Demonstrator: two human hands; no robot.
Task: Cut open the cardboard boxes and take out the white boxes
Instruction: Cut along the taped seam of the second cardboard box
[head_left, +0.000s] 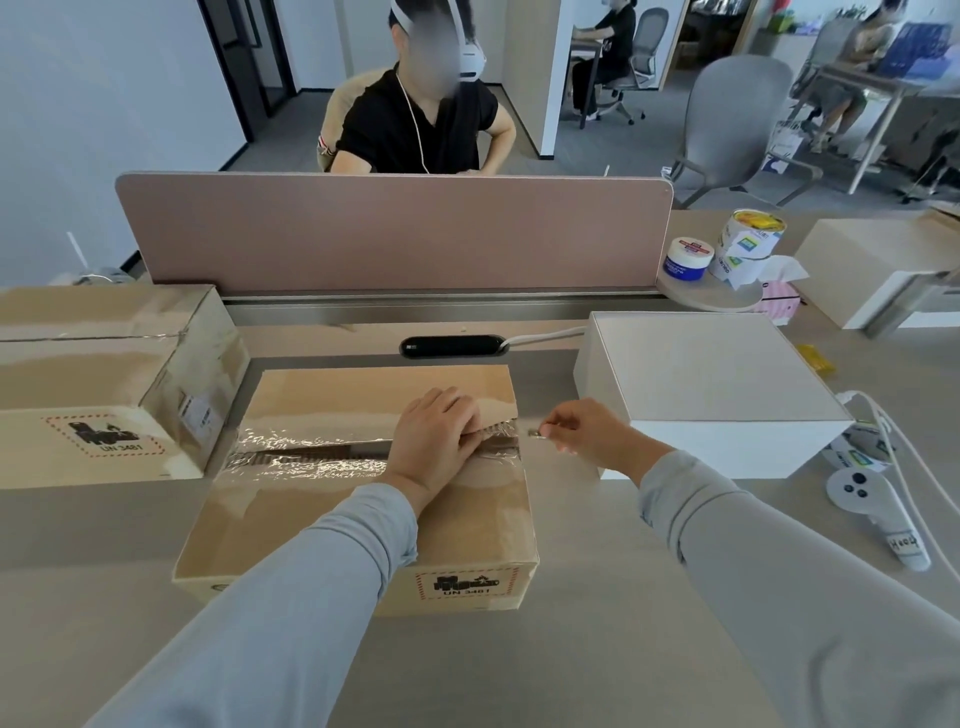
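Note:
A taped cardboard box (358, 514) stands in front of me on the desk, its top seam slit open along the clear tape (306, 457). My left hand (434, 441) lies on the box top with its fingertips hooked into the seam near the right end. Just past the box's right edge, my right hand (582, 428) pinches a small metal blade (536, 434). A white box (711, 384) sits on the desk at the right. A second, sealed cardboard box (111, 379) stands at the left.
A pink divider (395, 234) runs across the back of the desk, with a person seated behind it. A white controller (878, 514) with its cable lies right of the white box. Tins, a tissue pack and another pale box (872, 260) stand at the far right.

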